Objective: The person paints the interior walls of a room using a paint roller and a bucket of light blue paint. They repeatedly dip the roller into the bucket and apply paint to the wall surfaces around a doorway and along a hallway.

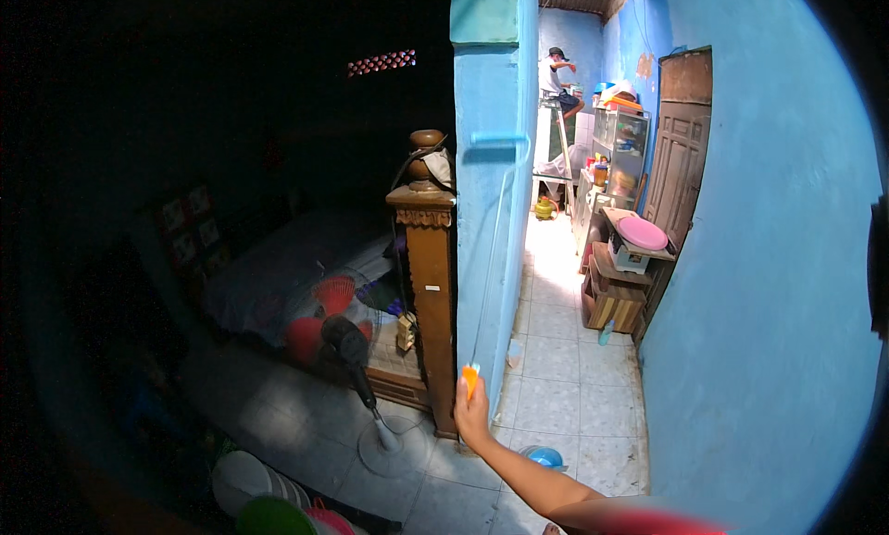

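My right hand (pixel 473 411) is wrapped around the orange handle of a long paint roller (pixel 499 138). The wire frame runs up from the handle, and the blue-coated roller head lies level at the narrow end face of a light blue wall (pixel 486 216), its shadow just below. Whether the roller touches the paint cannot be told for certain. Behind my forearm a blue bucket (pixel 544 456) stands on the tiles, partly hidden. My left hand is out of view.
A carved wooden post (pixel 429 292) adjoins the wall's left side, with a standing fan (pixel 347 340) near it. Stacked tubs (pixel 243 483) sit lower left. Down the passage are a wooden cabinet (pixel 615 299), a shelf (pixel 628 146) and a person on a ladder (pixel 553 77).
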`<act>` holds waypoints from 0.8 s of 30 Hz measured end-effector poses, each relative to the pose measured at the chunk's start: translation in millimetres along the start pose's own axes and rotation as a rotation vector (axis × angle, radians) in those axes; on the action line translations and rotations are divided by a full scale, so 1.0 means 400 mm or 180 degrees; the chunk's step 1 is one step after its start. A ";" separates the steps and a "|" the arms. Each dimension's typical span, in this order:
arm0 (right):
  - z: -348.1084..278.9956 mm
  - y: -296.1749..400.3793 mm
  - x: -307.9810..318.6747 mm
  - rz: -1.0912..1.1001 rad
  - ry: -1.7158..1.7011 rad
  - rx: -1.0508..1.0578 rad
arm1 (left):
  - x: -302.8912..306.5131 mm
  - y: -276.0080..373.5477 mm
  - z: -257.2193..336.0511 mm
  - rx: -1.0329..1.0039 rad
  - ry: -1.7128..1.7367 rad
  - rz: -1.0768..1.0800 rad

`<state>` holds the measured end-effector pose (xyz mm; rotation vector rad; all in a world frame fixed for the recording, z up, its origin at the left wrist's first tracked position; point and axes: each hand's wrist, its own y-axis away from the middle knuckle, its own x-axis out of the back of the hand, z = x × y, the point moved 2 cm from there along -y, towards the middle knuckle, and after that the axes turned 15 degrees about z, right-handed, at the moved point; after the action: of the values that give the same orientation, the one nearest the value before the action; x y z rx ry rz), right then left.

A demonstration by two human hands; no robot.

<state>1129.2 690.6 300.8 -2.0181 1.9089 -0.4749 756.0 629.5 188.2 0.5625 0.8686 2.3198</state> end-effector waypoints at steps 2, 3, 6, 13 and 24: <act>-0.054 -0.061 -0.047 -0.0035 -0.0146 0.0042 | -0.007 -0.013 -0.006 -0.0045 -0.0050 0.0021; -0.083 -0.089 -0.060 -0.0022 -0.0259 0.0127 | -0.015 -0.016 -0.014 -0.0060 -0.0073 0.0005; -0.176 -0.164 -0.101 -0.0005 -0.0324 0.0324 | -0.020 -0.029 -0.028 -0.0133 -0.0154 0.0019; -0.244 -0.250 -0.192 0.0415 -0.0299 0.0637 | -0.010 -0.074 -0.045 -0.0304 -0.0366 0.0126; 0.041 0.024 -0.109 -0.0132 0.0130 -0.0262 | -0.013 -0.175 -0.068 -0.0481 -0.0757 0.0219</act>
<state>1125.8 733.7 281.0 -2.1190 1.9437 -0.4585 771.1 656.7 119.7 0.7936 0.5661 2.2966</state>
